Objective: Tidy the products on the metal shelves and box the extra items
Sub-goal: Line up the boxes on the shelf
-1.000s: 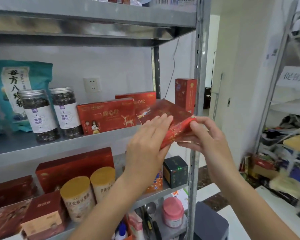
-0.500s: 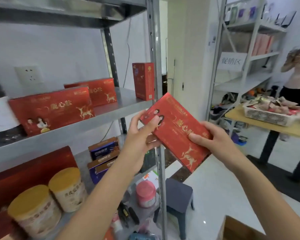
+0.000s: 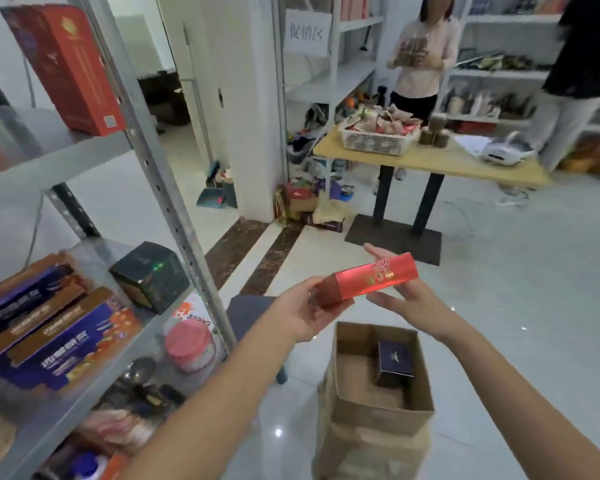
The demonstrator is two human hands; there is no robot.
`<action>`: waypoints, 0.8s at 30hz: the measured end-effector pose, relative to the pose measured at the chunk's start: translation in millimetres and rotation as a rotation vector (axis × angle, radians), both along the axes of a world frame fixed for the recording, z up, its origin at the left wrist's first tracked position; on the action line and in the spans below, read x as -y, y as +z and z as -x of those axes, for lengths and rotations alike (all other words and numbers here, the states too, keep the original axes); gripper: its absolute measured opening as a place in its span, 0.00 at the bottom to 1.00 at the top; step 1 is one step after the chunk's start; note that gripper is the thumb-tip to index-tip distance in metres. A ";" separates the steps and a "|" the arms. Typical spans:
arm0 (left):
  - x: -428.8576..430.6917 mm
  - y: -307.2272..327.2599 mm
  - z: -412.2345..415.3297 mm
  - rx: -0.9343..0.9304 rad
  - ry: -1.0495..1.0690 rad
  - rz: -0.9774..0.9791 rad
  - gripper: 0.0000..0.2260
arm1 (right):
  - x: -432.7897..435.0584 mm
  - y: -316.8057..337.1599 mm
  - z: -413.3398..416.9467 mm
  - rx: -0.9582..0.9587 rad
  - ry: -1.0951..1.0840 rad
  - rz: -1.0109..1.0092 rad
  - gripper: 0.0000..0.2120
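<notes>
I hold a flat red box (image 3: 368, 280) edge-on above an open cardboard carton (image 3: 378, 407) that stands on the floor. My left hand (image 3: 307, 311) grips the box's left end from below. My right hand (image 3: 400, 296) holds its right end, thumb under and fingers behind. A small dark blue box (image 3: 395, 362) lies inside the carton. The metal shelves (image 3: 66, 157) stand at the left with a tall red box (image 3: 66, 67) on the upper level and purple boxes (image 3: 54, 344) and a black box (image 3: 149, 275) lower down.
A shelf post (image 3: 167, 202) runs diagonally left of my arms. A dark stool (image 3: 246, 315) stands under my left wrist. Farther off is a wooden table (image 3: 430, 161) with a white basket (image 3: 374, 142); two people stand behind it by white shelving.
I have turned away from the shelf and carried the red box down and right, from shelf height to above the carton. The box now lies edge-on.
</notes>
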State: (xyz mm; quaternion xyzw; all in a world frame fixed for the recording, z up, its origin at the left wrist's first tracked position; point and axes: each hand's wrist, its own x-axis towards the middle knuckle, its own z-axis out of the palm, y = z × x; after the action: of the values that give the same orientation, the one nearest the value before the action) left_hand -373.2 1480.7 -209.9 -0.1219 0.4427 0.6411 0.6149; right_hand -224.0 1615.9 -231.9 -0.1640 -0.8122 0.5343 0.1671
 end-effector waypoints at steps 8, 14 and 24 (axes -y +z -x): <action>-60.0 -124.9 9.7 -1.030 -0.616 0.463 0.35 | -48.0 -99.6 -21.9 0.205 -0.569 -0.138 0.14; -53.8 -242.7 30.2 -1.910 -1.002 0.708 0.37 | -86.1 -206.2 -38.7 0.692 -0.590 -0.353 0.19; -98.3 -373.1 29.7 -2.024 -1.196 0.610 0.35 | -83.6 -354.3 -11.2 1.044 -0.014 -0.433 0.22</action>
State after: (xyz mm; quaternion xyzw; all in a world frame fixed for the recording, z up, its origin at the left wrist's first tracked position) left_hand -402.8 1579.1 -582.9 0.5174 0.8420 -0.0690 0.1360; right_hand -212.8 1699.6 -586.2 -0.3738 -0.8772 0.2024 -0.2233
